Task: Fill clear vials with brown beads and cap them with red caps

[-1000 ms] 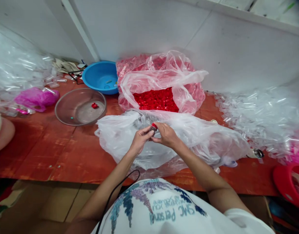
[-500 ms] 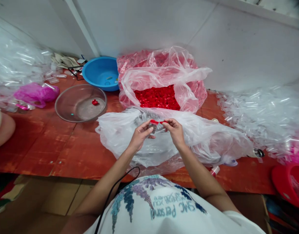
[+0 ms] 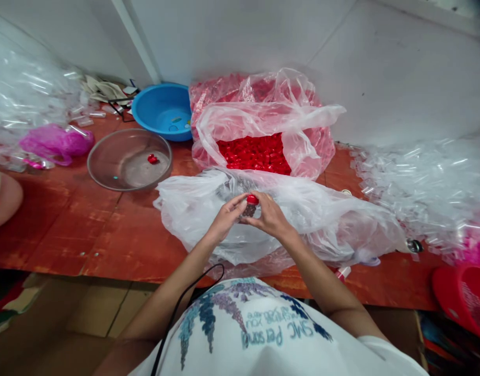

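Left hand [image 3: 223, 220] and right hand [image 3: 271, 215] grasping red-capped container [image 3: 251, 203], centre, partly finger-hidden | crumpled white plastic [image 3: 334, 224] beneath | red-filled bag [image 3: 247, 117], upper centre | translucent basin [image 3: 105, 169], blue basin [image 3: 155, 108], upper left

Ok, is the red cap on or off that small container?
On, it seems: the red cap sits atop the small container, between left hand and right hand. Whether it's tight, cannot tell.

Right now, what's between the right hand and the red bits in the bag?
Crumpled whitish plastic lies between the right hand and the red bits, in the head view.
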{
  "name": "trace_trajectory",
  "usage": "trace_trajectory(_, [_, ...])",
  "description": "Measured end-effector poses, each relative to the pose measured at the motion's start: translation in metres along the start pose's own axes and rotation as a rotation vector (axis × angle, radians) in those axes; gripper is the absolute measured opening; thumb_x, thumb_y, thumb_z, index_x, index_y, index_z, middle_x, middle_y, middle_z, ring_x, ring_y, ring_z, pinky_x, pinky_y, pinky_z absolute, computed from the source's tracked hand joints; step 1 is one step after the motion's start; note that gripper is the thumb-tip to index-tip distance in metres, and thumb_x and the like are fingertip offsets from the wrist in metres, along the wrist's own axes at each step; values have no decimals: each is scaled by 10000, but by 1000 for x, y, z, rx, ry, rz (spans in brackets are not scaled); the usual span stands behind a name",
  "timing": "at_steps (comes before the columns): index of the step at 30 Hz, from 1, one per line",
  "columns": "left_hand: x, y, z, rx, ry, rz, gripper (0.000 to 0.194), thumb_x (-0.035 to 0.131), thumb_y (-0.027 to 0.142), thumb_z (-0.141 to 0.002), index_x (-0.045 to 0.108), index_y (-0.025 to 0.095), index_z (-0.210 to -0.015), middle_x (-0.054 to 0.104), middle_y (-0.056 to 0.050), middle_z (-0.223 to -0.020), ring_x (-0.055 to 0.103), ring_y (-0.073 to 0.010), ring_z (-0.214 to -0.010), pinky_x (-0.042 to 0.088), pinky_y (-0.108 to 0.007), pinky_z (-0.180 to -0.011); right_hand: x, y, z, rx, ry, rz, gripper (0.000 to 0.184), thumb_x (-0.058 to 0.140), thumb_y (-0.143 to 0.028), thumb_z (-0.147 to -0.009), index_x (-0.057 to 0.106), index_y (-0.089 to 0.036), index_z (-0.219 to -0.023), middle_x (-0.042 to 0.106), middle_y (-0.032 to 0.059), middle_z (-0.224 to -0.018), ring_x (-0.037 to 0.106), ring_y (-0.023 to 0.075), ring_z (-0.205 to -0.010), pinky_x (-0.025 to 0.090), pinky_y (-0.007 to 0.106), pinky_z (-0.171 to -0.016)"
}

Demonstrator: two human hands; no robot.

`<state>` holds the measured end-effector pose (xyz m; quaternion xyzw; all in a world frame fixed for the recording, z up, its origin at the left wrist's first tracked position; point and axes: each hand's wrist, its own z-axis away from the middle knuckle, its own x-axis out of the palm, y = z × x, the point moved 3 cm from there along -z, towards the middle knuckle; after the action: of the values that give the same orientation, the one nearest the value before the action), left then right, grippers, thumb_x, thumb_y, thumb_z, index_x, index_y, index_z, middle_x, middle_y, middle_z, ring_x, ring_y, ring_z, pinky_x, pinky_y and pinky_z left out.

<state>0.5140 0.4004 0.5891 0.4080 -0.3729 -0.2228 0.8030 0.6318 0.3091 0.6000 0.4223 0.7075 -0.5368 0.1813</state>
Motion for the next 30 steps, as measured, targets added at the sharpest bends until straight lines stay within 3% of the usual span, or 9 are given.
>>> trace_trajectory(4, [-5,-9,-2,-258,-136,40,552,558,609,-776,687,129,-1016,694,-138,-895,643,-210,-746,501,-301,-625,4,-5,2,-94,-65,91,719,634,-560,-759,396,-153,-1301,605,155,-1086,585,295,-979,475,440,-849])
trace_trajectory(10, [-7,-21,2,-314,-48,148,393,644,510,-755,684,142,-885,680,-76,-770,638,-181,-709,485,-281,-651,16,-8,2,-158,-126,220,629,588,-626,-747,514,-127,-1124,618,103,-824,589,259,-768,484,380,-717])
trace_trajectory(15, [-9,-21,9,-311,0,281,313,660,445,-755,672,151,-862,674,-54,-756,618,-156,-652,482,-262,-615,19,-13,2,-177,-128,99,688,629,-578,-738,457,-112,-1214,628,141,-994,584,282,-909,479,416,-803])
trace_trajectory(19, [-10,-18,20,-373,8,312,354,578,485,-804,662,143,-846,662,-66,-708,617,-157,-608,467,-243,-538,18,-20,2,-79,-122,15,731,682,-557,-700,427,-159,-1258,542,157,-1201,504,294,-1099,418,451,-932])
trace_trajectory(25, [-14,-18,36,-358,0,372,344,483,415,-866,649,116,-830,645,-76,-673,615,-161,-579,486,-253,-546,20,-32,3,-85,-239,-1,829,675,-615,-683,380,-170,-1317,514,145,-1243,462,287,-1151,374,442,-975])
trace_trajectory(30, [-27,-31,48,-316,23,445,269,521,347,-844,662,121,-882,665,-78,-714,639,-184,-655,490,-266,-583,21,-48,7,-133,-308,85,785,643,-578,-735,376,-136,-1326,518,163,-1240,462,295,-1135,366,443,-965])
